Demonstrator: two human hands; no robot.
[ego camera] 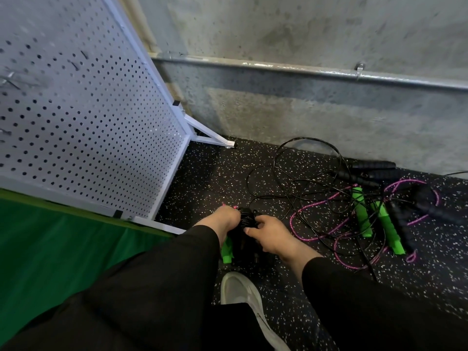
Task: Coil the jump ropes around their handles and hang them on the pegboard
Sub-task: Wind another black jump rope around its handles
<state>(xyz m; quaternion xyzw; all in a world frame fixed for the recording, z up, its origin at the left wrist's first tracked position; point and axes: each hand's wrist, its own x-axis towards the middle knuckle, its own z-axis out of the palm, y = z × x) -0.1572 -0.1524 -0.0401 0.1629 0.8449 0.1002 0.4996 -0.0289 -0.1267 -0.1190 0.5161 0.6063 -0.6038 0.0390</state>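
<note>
On the speckled floor (202,178) at 6 o'clock, the left hand (222,221) clamps the black-wound handles (244,220) while the right hand (272,234) pinches the cord; even tension would keep the coil tight. Loose ropes (329,211) lie at 3 o'clock, the pegboard (83,117) at 10.

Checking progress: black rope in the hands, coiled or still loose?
Partly coiled. Black cord is wound tight between left hand and right hand; its tail appears to trail into loose loops on the floor.

The pegboard (83,117) stands left; loose ropes (329,198) lie on the floor (215,173) right, before the wall (304,110).
</note>
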